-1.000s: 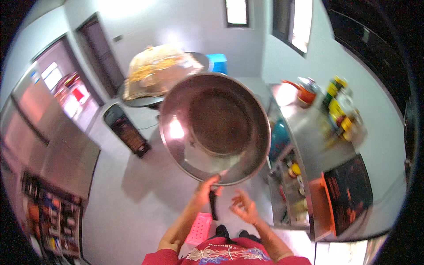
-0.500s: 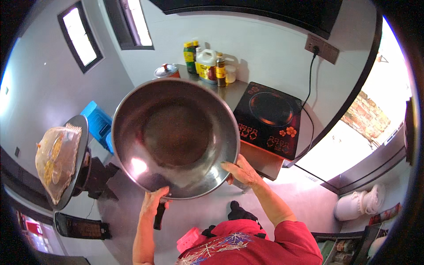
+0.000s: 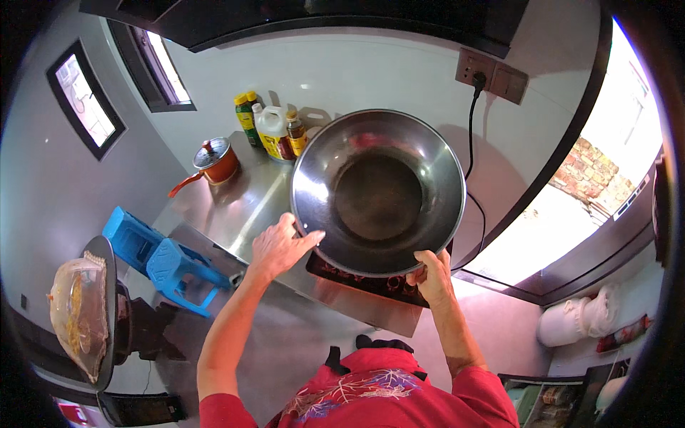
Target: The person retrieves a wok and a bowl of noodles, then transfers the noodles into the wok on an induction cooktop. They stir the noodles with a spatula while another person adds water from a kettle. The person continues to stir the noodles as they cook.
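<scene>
A large dark wok (image 3: 378,196) is over the black induction cooker (image 3: 399,289) and hides most of it; only the cooker's front strip shows. Whether the wok's base touches the cooker is hidden from above. My left hand (image 3: 277,248) grips the wok at its lower left edge, thumb pressed along the rim. At the lower right edge my right hand (image 3: 432,277) is closed on the rim, thumb over the inner side and fingers beneath. Nothing lies inside the wok.
On the steel counter (image 3: 250,207) stand a lidded orange saucepan (image 3: 217,165), a white jug (image 3: 273,133) and several bottles. A plugged-in black cord (image 3: 472,128) hangs behind the wok. Blue plastic stools (image 3: 182,271) and a covered dish on a round stand (image 3: 78,314) are at left.
Both hands have carried the wok right and away from me, from beside the cooker to over it. My view has shifted, bringing the saucepan and counter into fuller sight.
</scene>
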The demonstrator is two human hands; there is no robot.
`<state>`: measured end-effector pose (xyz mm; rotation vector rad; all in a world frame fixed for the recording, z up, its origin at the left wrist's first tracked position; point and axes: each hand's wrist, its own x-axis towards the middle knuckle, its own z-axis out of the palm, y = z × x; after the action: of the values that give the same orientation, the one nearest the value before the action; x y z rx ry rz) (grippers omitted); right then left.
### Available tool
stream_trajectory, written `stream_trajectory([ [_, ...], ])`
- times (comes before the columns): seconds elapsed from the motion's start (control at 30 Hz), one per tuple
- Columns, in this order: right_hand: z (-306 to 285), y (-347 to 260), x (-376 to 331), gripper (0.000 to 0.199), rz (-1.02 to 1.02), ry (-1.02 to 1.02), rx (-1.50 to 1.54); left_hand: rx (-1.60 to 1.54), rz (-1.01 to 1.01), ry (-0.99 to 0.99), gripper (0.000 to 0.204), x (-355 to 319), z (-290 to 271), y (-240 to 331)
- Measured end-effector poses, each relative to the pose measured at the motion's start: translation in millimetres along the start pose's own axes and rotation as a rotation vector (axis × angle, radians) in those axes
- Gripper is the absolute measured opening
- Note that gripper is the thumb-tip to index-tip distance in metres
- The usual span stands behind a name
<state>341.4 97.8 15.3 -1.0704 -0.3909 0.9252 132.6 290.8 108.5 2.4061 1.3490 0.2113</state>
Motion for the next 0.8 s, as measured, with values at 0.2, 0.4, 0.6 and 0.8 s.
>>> stream_trajectory([
  [0.2, -12.6, -4.9, 32.8, 0.014, 0.092, 0.146, 0.211, 0.099, 0.211, 0.293, 0.033, 76.9, 46.6, 19.6],
  [0.4, -20.1, 3.3, 46.5, 0.014, 0.097, 0.137, 0.241, 0.069, 0.150, 0.152, 0.033, 104.2, 53.9, 19.9],
  [0.6, -20.0, 9.7, 46.9, 0.018, 0.137, 0.186, 0.260, 0.093, 0.153, 0.097, 0.036, 115.8, 63.2, 13.9],
  [0.8, -20.2, 13.8, 45.1, 0.016, 0.118, 0.224, 0.230, 0.096, 0.160, 0.105, 0.037, 121.0, 68.3, 15.9],
])
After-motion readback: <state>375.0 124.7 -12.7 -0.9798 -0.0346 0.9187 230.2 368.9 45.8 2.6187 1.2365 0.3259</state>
